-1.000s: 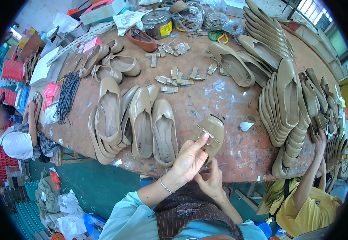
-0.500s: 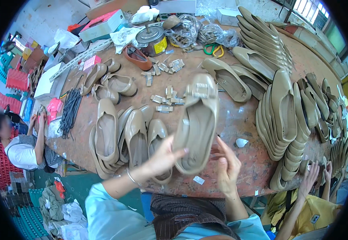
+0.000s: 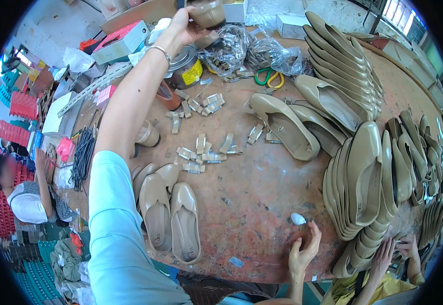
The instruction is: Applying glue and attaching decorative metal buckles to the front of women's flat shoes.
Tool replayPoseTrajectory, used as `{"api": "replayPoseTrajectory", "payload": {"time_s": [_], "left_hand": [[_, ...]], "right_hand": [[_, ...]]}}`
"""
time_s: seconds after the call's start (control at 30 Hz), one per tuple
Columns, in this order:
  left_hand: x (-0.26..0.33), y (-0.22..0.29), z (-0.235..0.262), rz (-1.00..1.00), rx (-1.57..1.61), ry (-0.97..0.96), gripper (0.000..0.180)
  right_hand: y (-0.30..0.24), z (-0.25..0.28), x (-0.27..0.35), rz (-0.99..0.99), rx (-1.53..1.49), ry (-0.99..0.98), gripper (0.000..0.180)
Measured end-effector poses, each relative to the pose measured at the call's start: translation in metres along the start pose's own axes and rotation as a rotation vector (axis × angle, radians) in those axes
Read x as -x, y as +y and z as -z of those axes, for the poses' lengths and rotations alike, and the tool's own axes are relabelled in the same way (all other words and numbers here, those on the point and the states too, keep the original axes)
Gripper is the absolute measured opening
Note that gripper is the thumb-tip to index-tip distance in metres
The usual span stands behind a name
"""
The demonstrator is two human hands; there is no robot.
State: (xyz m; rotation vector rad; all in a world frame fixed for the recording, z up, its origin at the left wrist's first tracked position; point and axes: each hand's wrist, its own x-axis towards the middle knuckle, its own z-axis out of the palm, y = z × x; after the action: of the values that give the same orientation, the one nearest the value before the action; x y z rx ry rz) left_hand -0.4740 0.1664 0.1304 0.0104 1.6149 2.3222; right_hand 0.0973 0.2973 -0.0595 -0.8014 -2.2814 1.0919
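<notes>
My left arm stretches to the far edge of the table, where my left hand (image 3: pixel 183 28) grips a tan shoe (image 3: pixel 208 14), seen heel-on and partly cut off by the top of the picture. My right hand (image 3: pixel 303 254) rests low over the table's near side, fingers apart and holding nothing. Just beyond its fingertips lies a small white piece (image 3: pixel 297 218), whose kind I cannot make out. Two tan shoes (image 3: pixel 184 223) stand side by side at the near left, others behind them. Several tan bow trims with metal buckles (image 3: pixel 201 147) lie mid-table.
Rows of nested tan shoes (image 3: pixel 364 173) fill the right side. Scissors (image 3: pixel 269 79) with green and yellow handles lie near plastic bags (image 3: pixel 231 48) and a metal can (image 3: pixel 188 68). Dark rods (image 3: pixel 83 152) lie left. One person (image 3: pixel 28 198) sits left; another person's hands (image 3: pixel 384 256) work at right.
My left hand has carried the tan shoe from in front of me to the far edge. My right hand has come away from the shoe and moved lower. The view has shifted.
</notes>
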Motion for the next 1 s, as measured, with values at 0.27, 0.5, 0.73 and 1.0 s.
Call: {"api": "replayPoseTrajectory", "payload": {"time_s": [0.27, 0.5, 0.73, 1.0], "left_hand": [[-0.064, 0.005, -0.004, 0.040, 0.042, -0.037, 0.038], [-0.046, -0.027, 0.025, -0.177, -0.048, -0.057, 0.042], [0.164, -0.010, 0.016, 0.176, -1.120, -0.409, 0.045], [0.445, -0.122, 0.131, -0.195, -1.345, -0.745, 0.035]], "right_hand": [[0.010, -0.014, -0.010, 0.078, 0.162, -0.033, 0.059], [0.006, -0.015, -0.007, 0.105, 0.095, -0.124, 0.063], [0.007, -0.030, -0.010, 0.022, 0.016, -0.105, 0.065], [-0.004, -0.041, -0.023, -0.065, -0.162, -0.036, 0.044]]}}
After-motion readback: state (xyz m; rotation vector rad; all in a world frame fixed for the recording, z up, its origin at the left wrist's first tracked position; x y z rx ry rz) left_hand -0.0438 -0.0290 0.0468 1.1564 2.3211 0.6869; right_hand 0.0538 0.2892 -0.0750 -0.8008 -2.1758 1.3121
